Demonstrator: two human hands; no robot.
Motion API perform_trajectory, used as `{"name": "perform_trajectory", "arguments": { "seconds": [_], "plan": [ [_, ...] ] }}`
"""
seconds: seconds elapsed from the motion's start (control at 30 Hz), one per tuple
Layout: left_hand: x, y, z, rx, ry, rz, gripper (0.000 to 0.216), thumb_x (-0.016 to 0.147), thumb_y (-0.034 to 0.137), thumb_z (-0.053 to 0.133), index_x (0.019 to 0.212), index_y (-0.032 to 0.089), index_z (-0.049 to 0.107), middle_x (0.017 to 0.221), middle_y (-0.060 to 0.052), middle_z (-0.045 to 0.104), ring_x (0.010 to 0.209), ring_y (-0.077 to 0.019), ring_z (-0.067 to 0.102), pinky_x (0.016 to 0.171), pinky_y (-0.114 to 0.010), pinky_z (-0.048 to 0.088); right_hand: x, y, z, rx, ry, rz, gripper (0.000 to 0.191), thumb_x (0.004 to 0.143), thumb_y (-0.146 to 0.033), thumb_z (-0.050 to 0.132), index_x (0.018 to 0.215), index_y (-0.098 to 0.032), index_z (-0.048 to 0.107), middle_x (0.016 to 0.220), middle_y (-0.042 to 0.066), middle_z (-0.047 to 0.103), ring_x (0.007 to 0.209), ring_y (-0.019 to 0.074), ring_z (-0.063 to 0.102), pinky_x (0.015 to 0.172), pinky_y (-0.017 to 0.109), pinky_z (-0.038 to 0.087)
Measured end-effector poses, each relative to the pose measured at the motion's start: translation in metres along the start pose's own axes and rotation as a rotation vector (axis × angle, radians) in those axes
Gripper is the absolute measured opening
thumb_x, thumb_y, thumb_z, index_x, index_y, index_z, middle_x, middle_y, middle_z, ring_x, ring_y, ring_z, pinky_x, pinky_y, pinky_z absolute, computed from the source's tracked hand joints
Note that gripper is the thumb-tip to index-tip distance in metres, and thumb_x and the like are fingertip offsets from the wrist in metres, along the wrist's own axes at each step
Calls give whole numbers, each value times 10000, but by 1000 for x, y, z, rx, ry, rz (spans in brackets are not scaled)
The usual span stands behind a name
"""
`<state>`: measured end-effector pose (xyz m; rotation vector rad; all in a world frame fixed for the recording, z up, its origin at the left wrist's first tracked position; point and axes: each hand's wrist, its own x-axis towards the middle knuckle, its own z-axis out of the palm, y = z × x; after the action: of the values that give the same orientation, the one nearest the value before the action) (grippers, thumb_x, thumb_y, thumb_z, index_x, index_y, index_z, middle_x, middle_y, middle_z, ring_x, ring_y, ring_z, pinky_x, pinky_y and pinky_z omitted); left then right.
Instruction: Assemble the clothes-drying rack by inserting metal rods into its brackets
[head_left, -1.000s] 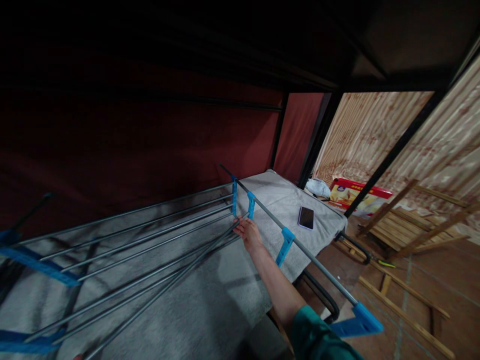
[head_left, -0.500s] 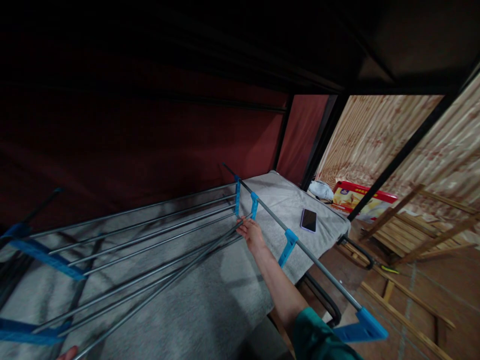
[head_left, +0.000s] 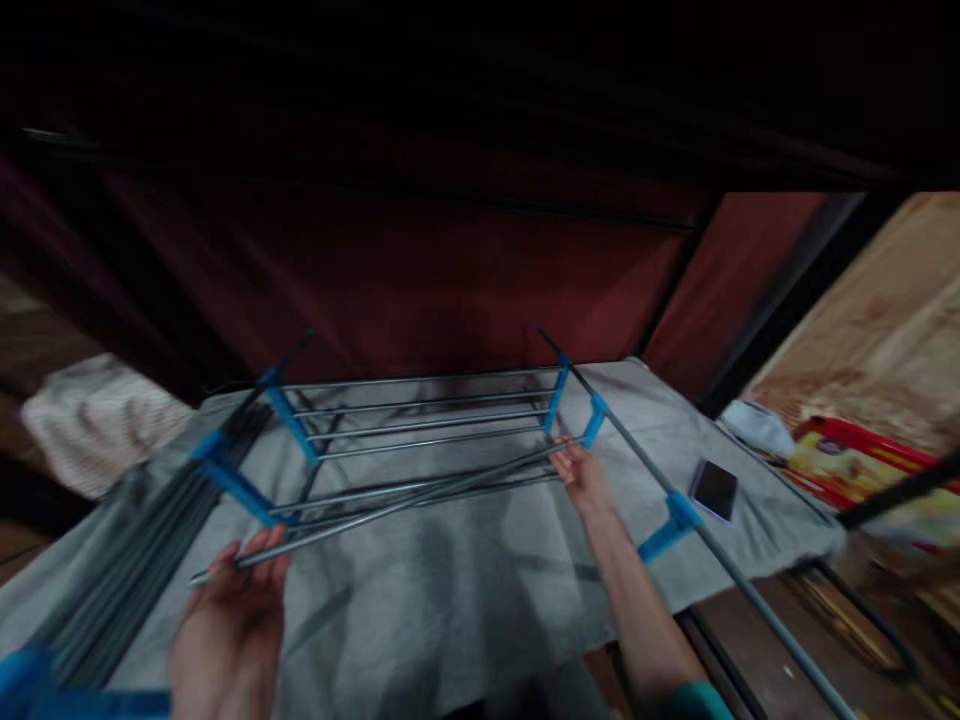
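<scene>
A metal drying rack (head_left: pixel 420 420) with grey rods and blue plastic joints lies flat on a grey-covered bed (head_left: pixel 465 590). My left hand (head_left: pixel 240 610) is near the bottom left, its fingers curled round the near end of a loose grey rod (head_left: pixel 390 505). The rod runs diagonally to my right hand (head_left: pixel 581 475), which grips its far end beside a blue joint (head_left: pixel 595 420) on the rack's right side bar. The picture is blurred by motion.
A dark phone (head_left: pixel 715 490) lies on the bed's right part. Beyond the bed's right edge sit a white bundle (head_left: pixel 757 425) and a red-and-yellow box (head_left: pixel 862 465) on the floor. A dark red curtain (head_left: pixel 420 280) closes the back. A pale patterned cloth (head_left: pixel 97 420) is at the left.
The view has swung left, bringing the rack's left side into view. My left hand has come into view holding the rod's near end. My right hand stays at the rod's far end.
</scene>
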<state>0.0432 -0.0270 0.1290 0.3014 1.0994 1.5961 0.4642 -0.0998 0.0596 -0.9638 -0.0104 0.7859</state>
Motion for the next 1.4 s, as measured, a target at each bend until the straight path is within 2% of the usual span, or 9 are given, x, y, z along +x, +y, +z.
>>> {"name": "perform_trajectory", "arguments": {
  "seconds": [0.03,0.07,0.23,0.43,0.6,0.83,1.07,1.23,1.4],
  "plan": [
    [-1,5,-3,-23,139,-31,296,1028,52,469,850,217,639,845,-16,725,833,-155,745,753,-254,635,3,0,-2,-11,4,17,184,900,-83,778,887,-260,729,832,-6,840,733,146,789,716,233,704],
    [-1,9,-2,-46,158,-36,305,1060,82,458,873,212,660,858,-26,740,872,-169,759,781,-275,646,8,1,-5,-16,-12,20,173,915,-83,768,906,-253,739,854,-2,845,756,141,801,750,232,713],
    [4,17,20,-130,62,120,229,1111,183,553,953,214,716,888,-36,764,897,-173,778,812,-268,639,25,3,-16,-60,-13,38,111,985,-125,729,945,-224,760,887,12,822,807,124,819,848,218,718],
    [20,22,56,-212,0,139,131,1125,186,555,1121,243,672,869,-16,762,865,-176,799,908,-313,652,33,0,-20,-111,10,26,99,932,-135,778,917,-226,742,923,12,794,826,134,812,997,304,731],
    [39,17,76,-230,17,116,136,1123,151,559,1176,266,609,854,7,750,784,-150,788,779,-240,614,39,0,-22,-149,15,14,125,913,-123,784,913,-238,735,942,6,778,818,146,799,983,346,751],
    [45,7,69,-227,35,24,157,1152,141,499,1168,234,624,854,-22,758,754,-137,784,686,-200,605,45,1,-28,-116,24,49,130,935,-95,727,901,-218,753,951,20,777,825,133,816,790,218,735],
    [50,2,72,-245,50,-14,123,1167,184,515,1190,235,624,910,-42,777,801,-146,811,692,-196,607,52,3,-31,-148,26,46,126,910,-102,727,897,-222,764,939,41,788,836,156,815,788,235,740],
    [52,1,74,-248,63,-19,118,1162,186,524,1192,231,629,905,-39,773,794,-146,810,653,-187,594,56,4,-35,-171,-11,12,106,892,-127,761,894,-233,758,939,36,778,824,179,805,865,335,774],
    [54,-1,74,-239,66,-25,127,1163,175,511,1184,234,622,889,-23,769,777,-138,809,708,-210,637,55,5,-35,-155,-23,5,104,895,-128,752,885,-231,761,966,38,771,853,159,805,805,254,746]
  ]
}}
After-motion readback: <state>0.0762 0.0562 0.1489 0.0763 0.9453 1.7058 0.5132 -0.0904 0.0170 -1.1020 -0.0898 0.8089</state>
